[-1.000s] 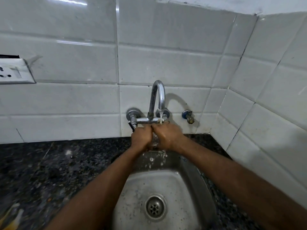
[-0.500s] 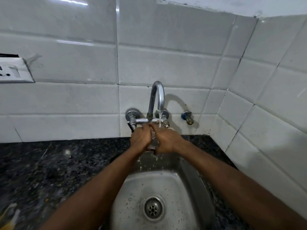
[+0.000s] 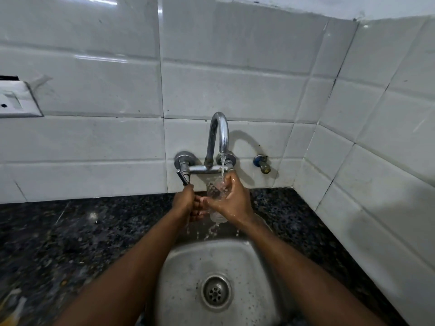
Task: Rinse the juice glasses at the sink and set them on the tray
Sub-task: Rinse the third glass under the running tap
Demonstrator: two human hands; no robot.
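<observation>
Closest to the camera is the steel sink (image 3: 188, 267) with its round drain (image 3: 216, 291), speckled with drops, set into a dark stone counter (image 3: 70, 231). Both forearms reach out over the basin. Just past its back edge the glass (image 3: 214, 192) is held upright above the sink, right under the tap. The right hand (image 3: 233, 202) is wet and wrapped round it from the right side, thumb across the front. The left hand (image 3: 184, 201) has its fingers curled against the lower left of the glass, touching the right thumb. Water (image 3: 222, 168) runs from the curved chrome tap (image 3: 220, 135) into the glass and drips off the bottom. Behind that there's white wall tile, a small valve (image 3: 262, 163) right of the tap, and a socket plate (image 3: 16, 100) far left
</observation>
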